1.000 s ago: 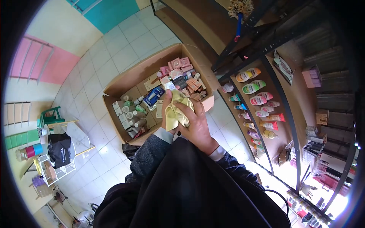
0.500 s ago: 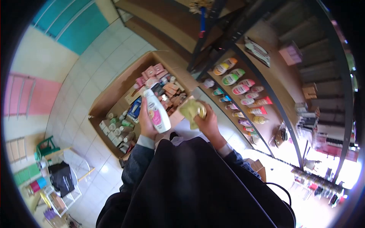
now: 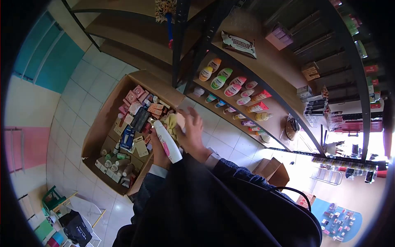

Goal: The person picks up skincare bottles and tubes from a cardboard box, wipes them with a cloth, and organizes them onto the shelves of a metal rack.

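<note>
My left hand (image 3: 159, 151) is wrapped round a white bottle (image 3: 168, 142) with a pink label, tilted in front of me. Against the bottle's far side lies a yellowish cloth (image 3: 172, 125). My right hand (image 3: 191, 133) is beside the cloth with its fingers raised and apart, its palm near the cloth. Below both hands stands a large cardboard box (image 3: 94, 136) holding pink boxes (image 3: 131, 96), a blue package (image 3: 128, 138) and several small bottles (image 3: 117, 164).
A shelf rack (image 3: 263, 70) at the right carries rows of colourful bottles (image 3: 218, 82) and a chocolate packet (image 3: 238, 44). An open carton (image 3: 277, 173) sits on the floor at right. A black bag (image 3: 75, 227) is at lower left.
My right hand has loosened from its closed grip on the cloth, which is now by the bottle. The bottle is turned more edge-on, and the view has shifted towards the right.
</note>
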Action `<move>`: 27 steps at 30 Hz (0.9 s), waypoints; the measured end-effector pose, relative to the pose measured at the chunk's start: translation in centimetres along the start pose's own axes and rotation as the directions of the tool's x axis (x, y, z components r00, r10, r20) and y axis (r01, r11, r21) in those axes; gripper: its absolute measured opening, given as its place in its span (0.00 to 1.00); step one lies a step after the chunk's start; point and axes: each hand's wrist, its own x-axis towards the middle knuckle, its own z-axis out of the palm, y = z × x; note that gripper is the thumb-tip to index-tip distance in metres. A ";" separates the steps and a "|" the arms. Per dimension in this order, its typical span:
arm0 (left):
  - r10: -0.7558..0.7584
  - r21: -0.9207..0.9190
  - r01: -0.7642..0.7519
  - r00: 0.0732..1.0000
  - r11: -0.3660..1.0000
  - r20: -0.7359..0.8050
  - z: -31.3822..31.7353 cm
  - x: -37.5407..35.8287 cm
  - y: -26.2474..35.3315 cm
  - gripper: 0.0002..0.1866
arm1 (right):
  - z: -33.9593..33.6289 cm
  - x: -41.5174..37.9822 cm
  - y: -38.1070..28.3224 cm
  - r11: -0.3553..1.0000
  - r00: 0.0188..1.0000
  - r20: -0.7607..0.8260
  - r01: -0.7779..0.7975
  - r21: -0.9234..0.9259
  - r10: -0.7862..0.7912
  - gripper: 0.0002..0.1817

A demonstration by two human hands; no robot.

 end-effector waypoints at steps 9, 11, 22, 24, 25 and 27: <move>0.163 0.521 -0.140 0.987 0.842 0.001 -0.3 2.9 -5.3 0.24 | -1.5 -0.3 8.5 0.811 0.822 0.566 -0.283 0.513 -0.071 0.31; 0.412 0.507 -0.342 0.911 0.791 -0.029 0.0 3.7 -7.6 0.23 | -4.2 1.2 9.3 0.752 0.675 0.734 -0.522 0.404 0.074 0.32; -0.204 0.730 -0.013 0.957 0.683 0.208 -6.4 3.5 -23.5 0.11 | -17.6 14.2 30.6 0.348 0.818 0.432 -0.559 0.753 0.379 0.19; -0.392 0.819 -0.025 0.869 0.573 0.301 -5.6 2.7 -26.1 0.13 | -19.3 18.4 34.4 0.435 0.862 0.165 -0.396 0.809 0.479 0.18; -0.486 0.810 -0.008 0.797 0.586 0.359 -5.4 2.5 -27.0 0.14 | -20.7 20.1 38.3 0.477 0.863 0.073 -0.345 0.808 0.500 0.18; -0.563 0.800 0.010 0.716 0.600 0.414 -6.1 2.5 -29.6 0.15 | -20.7 21.4 38.8 0.515 0.868 0.055 -0.343 0.785 0.494 0.18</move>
